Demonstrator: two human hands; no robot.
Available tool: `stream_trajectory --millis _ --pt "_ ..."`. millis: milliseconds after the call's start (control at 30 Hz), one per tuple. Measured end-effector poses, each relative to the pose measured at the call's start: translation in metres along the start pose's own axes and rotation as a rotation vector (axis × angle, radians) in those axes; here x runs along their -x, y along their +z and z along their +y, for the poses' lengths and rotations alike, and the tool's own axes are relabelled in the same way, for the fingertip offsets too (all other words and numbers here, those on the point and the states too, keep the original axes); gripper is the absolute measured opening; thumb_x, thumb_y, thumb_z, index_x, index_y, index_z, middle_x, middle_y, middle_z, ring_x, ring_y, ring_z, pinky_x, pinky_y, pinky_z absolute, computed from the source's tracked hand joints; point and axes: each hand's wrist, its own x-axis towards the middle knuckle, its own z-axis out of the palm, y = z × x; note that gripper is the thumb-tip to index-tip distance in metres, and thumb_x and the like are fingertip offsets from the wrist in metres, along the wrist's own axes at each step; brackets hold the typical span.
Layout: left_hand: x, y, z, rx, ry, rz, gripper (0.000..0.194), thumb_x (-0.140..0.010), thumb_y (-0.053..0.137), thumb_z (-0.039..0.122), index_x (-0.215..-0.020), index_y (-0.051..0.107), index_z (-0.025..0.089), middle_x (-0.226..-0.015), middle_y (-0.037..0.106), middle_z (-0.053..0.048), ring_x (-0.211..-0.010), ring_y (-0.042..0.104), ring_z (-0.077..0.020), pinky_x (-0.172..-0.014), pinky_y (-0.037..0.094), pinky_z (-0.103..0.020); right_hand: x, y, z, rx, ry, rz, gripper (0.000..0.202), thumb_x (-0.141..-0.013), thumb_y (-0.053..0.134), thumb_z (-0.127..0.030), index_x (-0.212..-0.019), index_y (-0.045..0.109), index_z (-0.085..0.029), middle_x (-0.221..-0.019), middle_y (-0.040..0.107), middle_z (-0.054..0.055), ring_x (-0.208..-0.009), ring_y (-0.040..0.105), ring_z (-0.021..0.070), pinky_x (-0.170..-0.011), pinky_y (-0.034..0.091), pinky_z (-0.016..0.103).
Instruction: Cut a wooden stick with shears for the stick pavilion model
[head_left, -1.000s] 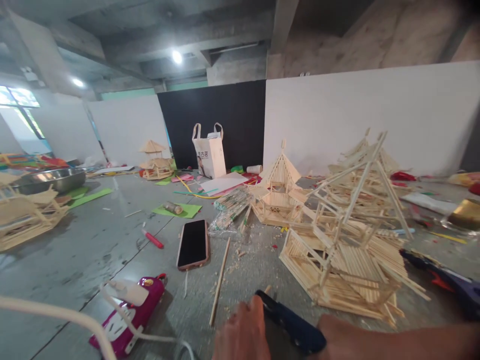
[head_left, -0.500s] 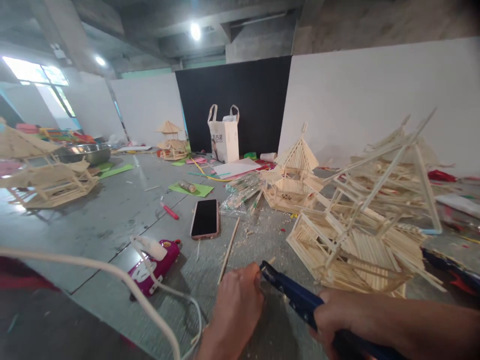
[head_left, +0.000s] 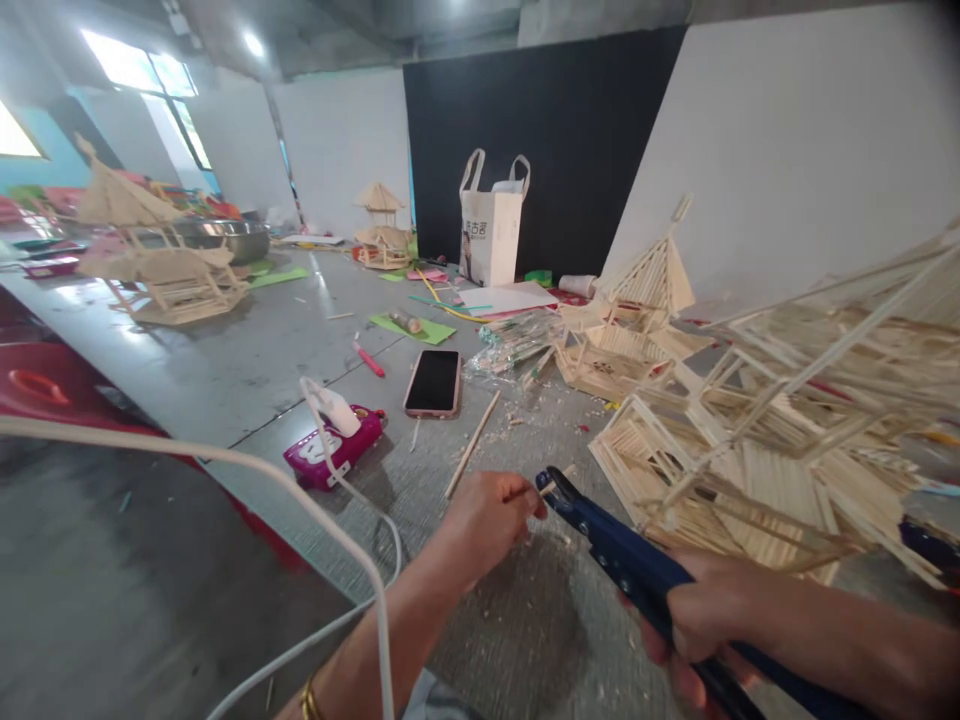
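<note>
My left hand (head_left: 491,525) is closed in a pinch on a thin wooden stick (head_left: 549,489), just left of the tool's jaws. Most of that stick is hidden by my fingers and the jaws. My right hand (head_left: 701,615) is wrapped round the handles of dark blue hand cutters (head_left: 622,555), whose head points up and left, meeting the stick. Another wooden stick (head_left: 472,445) lies on the table beyond my left hand. To the right stands a large unfinished stick-built model (head_left: 765,480), close to the cutters.
A phone (head_left: 433,383) lies ahead, with a magenta power strip (head_left: 334,450) to its left. A white cable (head_left: 300,480) loops across the left foreground. Bagged sticks (head_left: 517,345), a smaller pavilion model (head_left: 645,290) and a paper bag (head_left: 491,235) stand or lie farther back.
The view has tilted down and turned left, showing more of the floor. The stick between my left fingers and the cutters' jaws is now visible. Both hands keep their grips.
</note>
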Motion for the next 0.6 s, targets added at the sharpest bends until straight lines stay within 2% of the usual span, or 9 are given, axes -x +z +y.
stream_trajectory --millis 133,300,400,600 --pt "0.003 0.003 0.001 -0.067 0.04 0.06 0.028 -0.081 0.041 0.025 -0.073 0.066 0.017 -0.049 0.049 0.004 -0.047 0.045 -0.0104 -0.047 0.03 -0.02 -0.001 0.0 0.005 0.058 0.018 0.045 0.02 -0.056 0.045 -0.022 -0.075 0.05 -0.014 -0.05 0.057 0.003 -0.043 0.052 0.0116 -0.043 0.04 0.02" --pt "0.007 0.003 0.008 -0.182 0.081 0.1 0.028 -0.082 0.04 0.018 -0.074 0.066 0.017 -0.058 0.06 0.0 -0.057 0.054 -0.0133 -0.053 0.031 -0.022 -0.004 -0.002 0.01 0.164 -0.062 0.086 0.018 -0.063 0.043 -0.021 -0.079 0.048 -0.016 -0.052 0.055 -0.001 -0.046 0.051 0.011 -0.043 0.038 0.02" --pt "0.007 0.004 0.01 -0.248 0.091 0.117 0.029 -0.083 0.038 0.017 -0.075 0.066 0.018 -0.065 0.065 -0.002 -0.063 0.057 -0.0145 -0.055 0.031 -0.023 -0.004 -0.003 0.011 0.199 -0.025 0.089 0.016 -0.062 0.044 -0.023 -0.076 0.047 -0.017 -0.053 0.056 0.0 -0.047 0.051 0.0114 -0.045 0.04 0.021" --pt "0.005 0.007 0.005 -0.331 0.095 0.127 0.029 -0.085 0.038 0.017 -0.075 0.065 0.019 -0.066 0.067 -0.002 -0.064 0.06 -0.015 -0.055 0.031 -0.023 -0.005 0.001 0.005 0.246 -0.002 0.104 0.013 -0.061 0.043 -0.025 -0.071 0.047 -0.018 -0.048 0.048 -0.002 -0.042 0.046 0.0108 -0.041 0.037 0.021"
